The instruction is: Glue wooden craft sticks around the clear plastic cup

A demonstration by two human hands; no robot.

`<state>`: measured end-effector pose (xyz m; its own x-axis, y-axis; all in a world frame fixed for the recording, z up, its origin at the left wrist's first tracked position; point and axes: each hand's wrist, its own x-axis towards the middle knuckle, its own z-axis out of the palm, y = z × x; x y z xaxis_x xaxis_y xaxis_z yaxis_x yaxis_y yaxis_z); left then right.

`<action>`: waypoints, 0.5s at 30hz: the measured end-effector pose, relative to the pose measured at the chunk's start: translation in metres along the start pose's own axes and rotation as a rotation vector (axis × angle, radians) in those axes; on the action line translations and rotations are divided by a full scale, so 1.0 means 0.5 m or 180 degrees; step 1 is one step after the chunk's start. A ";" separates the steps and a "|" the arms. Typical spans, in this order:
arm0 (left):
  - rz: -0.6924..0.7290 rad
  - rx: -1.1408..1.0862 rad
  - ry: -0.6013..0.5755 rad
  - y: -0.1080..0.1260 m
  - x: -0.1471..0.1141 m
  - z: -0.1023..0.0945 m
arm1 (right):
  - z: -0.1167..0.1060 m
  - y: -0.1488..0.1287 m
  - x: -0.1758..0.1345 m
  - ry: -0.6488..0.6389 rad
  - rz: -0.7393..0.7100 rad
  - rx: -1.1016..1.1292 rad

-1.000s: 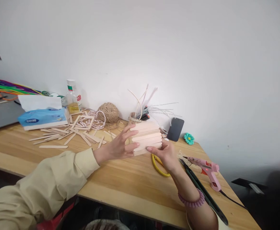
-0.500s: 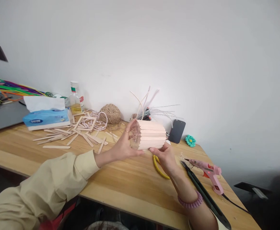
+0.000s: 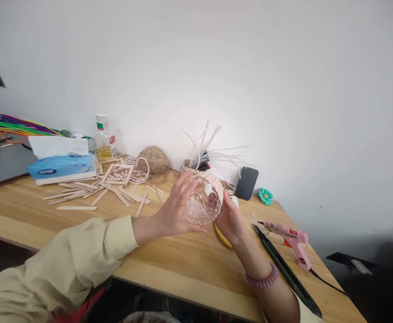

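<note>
Between both hands, above the table, is a clear plastic bottle bottom (image 3: 201,204) with wooden craft sticks (image 3: 216,180) set side by side round its outside. Its see-through base is turned toward me. My left hand (image 3: 174,208) is closed round its left side, fingers over the base and thumb below. My right hand (image 3: 230,220) grips the far right side, and its fingertips are partly hidden behind the stick-covered wall. A yellow ring-shaped thing (image 3: 222,237) lies under the right hand, partly covered by it.
Loose craft sticks (image 3: 77,208), a bead string (image 3: 142,170), a twine ball (image 3: 153,159) and a tissue pack (image 3: 62,168) lie left. At right are a pink glue gun (image 3: 295,242) with a cord, a long dark tool (image 3: 284,269), a phone (image 3: 246,183) and a crocheted flower (image 3: 265,196).
The stick-covered bottle bottom has turned from lying sideways, its stick wall in view, to showing its clear base toward me. Both hands have shifted their hold with it.
</note>
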<state>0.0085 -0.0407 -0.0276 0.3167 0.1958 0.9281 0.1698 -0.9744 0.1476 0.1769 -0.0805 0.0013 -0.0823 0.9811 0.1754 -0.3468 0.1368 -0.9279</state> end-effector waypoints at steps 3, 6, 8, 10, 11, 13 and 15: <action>-0.0159 -0.0203 -0.0200 -0.015 -0.009 0.001 | -0.019 -0.003 0.004 0.0113 -0.0255 -0.0078; -0.0758 -0.0822 -0.0480 -0.041 -0.020 -0.003 | -0.048 -0.011 0.005 0.0331 -0.0662 -0.0695; -0.1343 -0.1189 -0.0411 -0.058 -0.025 -0.007 | -0.059 -0.013 0.002 0.0374 -0.0933 -0.1535; -0.1894 -0.1387 -0.0196 -0.072 -0.025 -0.010 | -0.058 -0.010 -0.002 0.0265 -0.1285 -0.2530; -0.2128 -0.1466 -0.0088 -0.078 -0.024 -0.011 | -0.053 -0.006 -0.003 0.0138 -0.1472 -0.2989; -0.2494 -0.1636 0.0112 -0.087 -0.022 -0.011 | -0.041 0.002 -0.007 -0.0256 -0.1702 -0.3674; -0.2763 -0.1797 0.0249 -0.097 -0.021 -0.010 | -0.032 0.005 -0.009 -0.0591 -0.1715 -0.3909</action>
<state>-0.0076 0.0041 -0.0427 0.2293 0.8669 0.4426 -0.1577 -0.4156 0.8958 0.1914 -0.0824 -0.0071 -0.3597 0.7476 0.5583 0.6679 0.6242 -0.4053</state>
